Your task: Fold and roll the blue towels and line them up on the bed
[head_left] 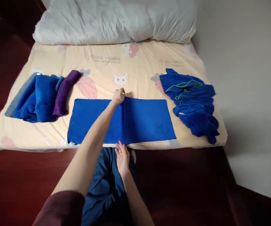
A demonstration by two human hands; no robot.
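Observation:
A blue towel (147, 119) lies spread wide across the near part of the bed, with a raised crease running front to back through its middle. My left hand (119, 96) reaches over it and pinches its far edge at that crease. At the near edge, by the crease's other end, is my right hand (123, 157), palm up with fingers stretched and somewhat apart. Its fingertips touch or nearly touch the towel's border. A small white tag (72, 143) shows at the near left corner.
Folded blue cloths (46, 97) and a rolled purple cloth (66, 92) lie on the left. Crumpled blue cloths (189, 103) with green edging are heaped on the right. A grey quilt (116, 22) fills the back of the bed. A wall (248, 78) stands at right.

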